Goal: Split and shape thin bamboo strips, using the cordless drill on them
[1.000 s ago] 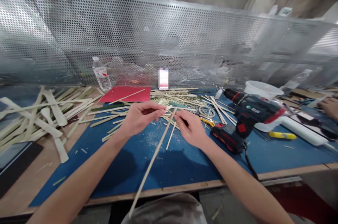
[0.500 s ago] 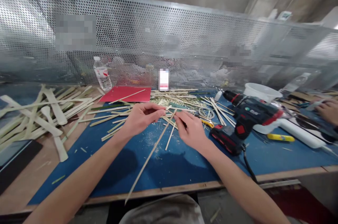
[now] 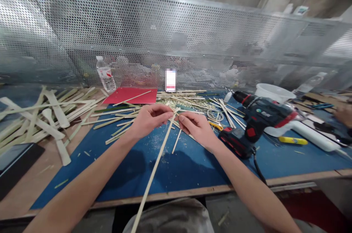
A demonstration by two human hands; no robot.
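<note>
My left hand point(image 3: 152, 120) and my right hand point(image 3: 198, 129) face each other over the blue mat point(image 3: 192, 172), fingertips almost touching. Both are closed in a pinch around the upper end of thin bamboo strips. One long pale bamboo strip point(image 3: 156, 167) slants from the left fingertips down past the table edge towards my lap. Another strip crosses it at the fingertips, and part of a strip shows beneath my right hand. Exactly how the ends meet is hidden by the fingers. A short bamboo stick point(image 3: 176, 141) lies on the mat below.
Wide bamboo pieces point(image 3: 56, 110) are heaped at left beside a dark phone-like object point(image 3: 19, 163). A water bottle point(image 3: 106, 75), red sheet point(image 3: 132, 95) and lit screen point(image 3: 170, 80) stand behind. A cordless drill point(image 3: 257, 119) and yellow marker point(image 3: 293, 140) lie right. Another person's hand point(image 3: 343, 115) shows far right.
The long strip's upper end has shifted left to the left fingertips, and its lower end reaches nearer to me. My right hand has moved slightly left, with a strip now showing under it.
</note>
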